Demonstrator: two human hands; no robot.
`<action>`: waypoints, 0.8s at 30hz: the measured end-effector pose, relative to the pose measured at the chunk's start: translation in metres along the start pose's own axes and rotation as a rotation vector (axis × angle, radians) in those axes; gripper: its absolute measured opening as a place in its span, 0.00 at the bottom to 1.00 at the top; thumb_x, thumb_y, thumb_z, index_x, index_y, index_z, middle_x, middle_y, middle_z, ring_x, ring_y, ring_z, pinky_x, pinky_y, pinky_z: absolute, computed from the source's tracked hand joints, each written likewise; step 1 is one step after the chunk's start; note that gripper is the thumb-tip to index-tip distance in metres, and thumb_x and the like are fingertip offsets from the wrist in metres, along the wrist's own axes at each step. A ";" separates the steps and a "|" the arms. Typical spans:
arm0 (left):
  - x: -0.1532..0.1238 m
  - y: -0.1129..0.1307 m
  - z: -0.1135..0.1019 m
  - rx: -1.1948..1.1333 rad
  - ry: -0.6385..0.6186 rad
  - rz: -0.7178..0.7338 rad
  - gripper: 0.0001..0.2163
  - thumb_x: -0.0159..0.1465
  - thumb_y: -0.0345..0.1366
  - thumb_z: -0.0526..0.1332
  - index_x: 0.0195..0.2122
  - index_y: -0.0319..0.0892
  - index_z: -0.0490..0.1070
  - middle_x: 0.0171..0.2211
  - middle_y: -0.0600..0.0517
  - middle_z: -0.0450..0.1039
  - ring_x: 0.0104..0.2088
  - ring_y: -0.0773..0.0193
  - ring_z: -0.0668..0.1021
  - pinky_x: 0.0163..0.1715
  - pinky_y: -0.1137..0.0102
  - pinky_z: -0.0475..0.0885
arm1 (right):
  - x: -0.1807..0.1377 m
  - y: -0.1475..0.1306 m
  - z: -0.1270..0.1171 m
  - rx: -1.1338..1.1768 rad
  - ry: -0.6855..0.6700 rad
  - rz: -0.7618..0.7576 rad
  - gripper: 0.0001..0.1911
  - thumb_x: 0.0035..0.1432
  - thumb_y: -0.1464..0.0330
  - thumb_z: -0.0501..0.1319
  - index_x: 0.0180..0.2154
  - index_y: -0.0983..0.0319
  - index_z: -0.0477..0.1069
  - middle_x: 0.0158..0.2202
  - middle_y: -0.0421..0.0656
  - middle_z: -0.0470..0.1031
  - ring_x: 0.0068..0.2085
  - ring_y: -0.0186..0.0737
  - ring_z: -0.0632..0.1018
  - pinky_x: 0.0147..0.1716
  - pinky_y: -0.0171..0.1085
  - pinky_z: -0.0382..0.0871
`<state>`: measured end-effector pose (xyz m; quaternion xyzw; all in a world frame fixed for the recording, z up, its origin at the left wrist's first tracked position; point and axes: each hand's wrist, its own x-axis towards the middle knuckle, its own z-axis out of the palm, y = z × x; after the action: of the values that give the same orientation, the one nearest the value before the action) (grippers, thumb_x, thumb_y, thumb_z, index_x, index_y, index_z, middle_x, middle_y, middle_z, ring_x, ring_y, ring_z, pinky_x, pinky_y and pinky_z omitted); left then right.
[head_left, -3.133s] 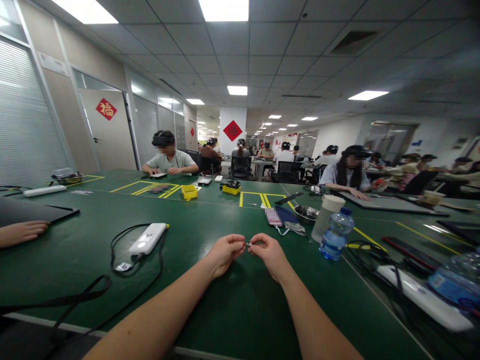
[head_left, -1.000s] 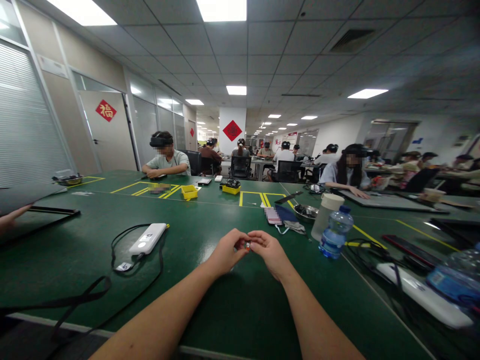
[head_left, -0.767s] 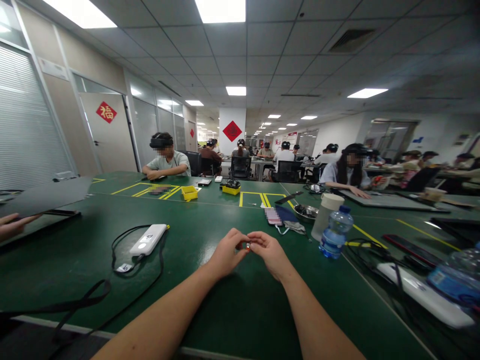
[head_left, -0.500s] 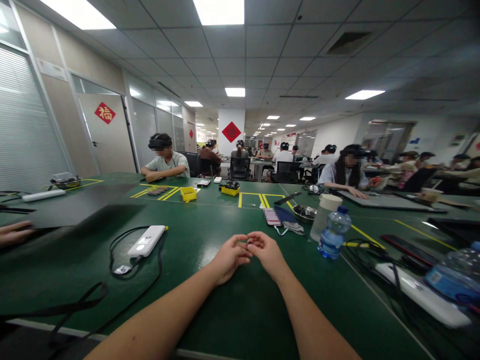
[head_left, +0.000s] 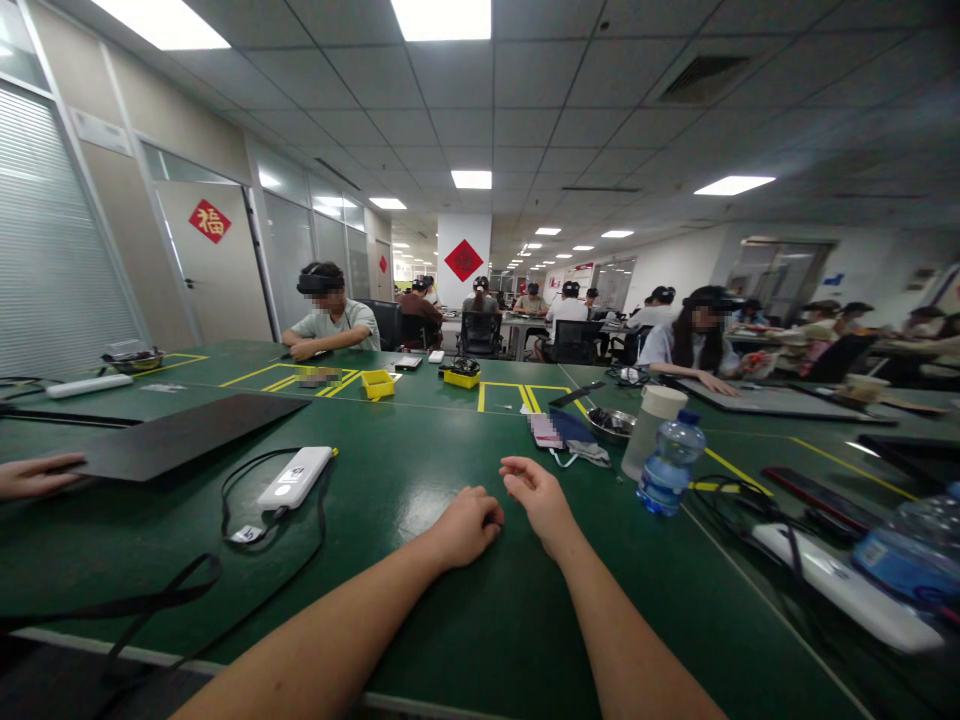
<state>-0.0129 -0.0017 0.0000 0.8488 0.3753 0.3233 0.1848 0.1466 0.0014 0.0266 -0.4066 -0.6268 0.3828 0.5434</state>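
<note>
Both of my hands rest on the green table close in front of me. My left hand is curled into a loose fist with the knuckles up, and whatever is inside it is hidden. My right hand lies just to its right, raised slightly, fingers loosely stretched toward the left with nothing visible in them. The two hands are a small gap apart. The small red and silver piece from earlier is out of sight.
A white power bank with a black cable lies to the left. A water bottle, white cup, metal bowl and cables sit to the right. Another person's hand holds a black sheet at the left. Several people sit farther back.
My hands were pinched together on a small red and silver piece; now they have parted and lowered, the left closed into a fist. The neighbour's black sheet has swung down flat onto the table.
</note>
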 end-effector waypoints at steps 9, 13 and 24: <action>0.003 -0.054 -0.038 0.321 -0.010 -0.098 0.11 0.58 0.26 0.51 0.33 0.42 0.72 0.35 0.47 0.68 0.38 0.60 0.69 0.41 0.68 0.62 | 0.000 0.010 0.000 -0.006 -0.081 0.032 0.15 0.48 0.63 0.60 0.39 0.63 0.71 0.33 0.43 0.74 0.26 0.32 0.71 0.26 0.34 0.64; -0.011 -0.093 -0.078 0.464 0.051 -0.311 0.11 0.58 0.26 0.50 0.31 0.41 0.72 0.34 0.47 0.69 0.37 0.60 0.71 0.42 0.68 0.62 | 0.001 0.009 0.001 0.015 -0.114 0.054 0.14 0.48 0.63 0.60 0.37 0.63 0.71 0.29 0.41 0.73 0.23 0.31 0.70 0.24 0.33 0.64; -0.033 -0.138 -0.121 0.690 0.166 -0.618 0.10 0.57 0.32 0.52 0.33 0.40 0.73 0.35 0.45 0.72 0.37 0.57 0.74 0.41 0.67 0.64 | 0.000 0.007 0.003 0.046 -0.147 0.077 0.11 0.46 0.67 0.61 0.34 0.63 0.72 0.25 0.39 0.71 0.21 0.30 0.70 0.24 0.32 0.64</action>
<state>-0.1843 0.0719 -0.0029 0.6805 0.7094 0.1762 -0.0510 0.1439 0.0041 0.0192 -0.3887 -0.6397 0.4468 0.4899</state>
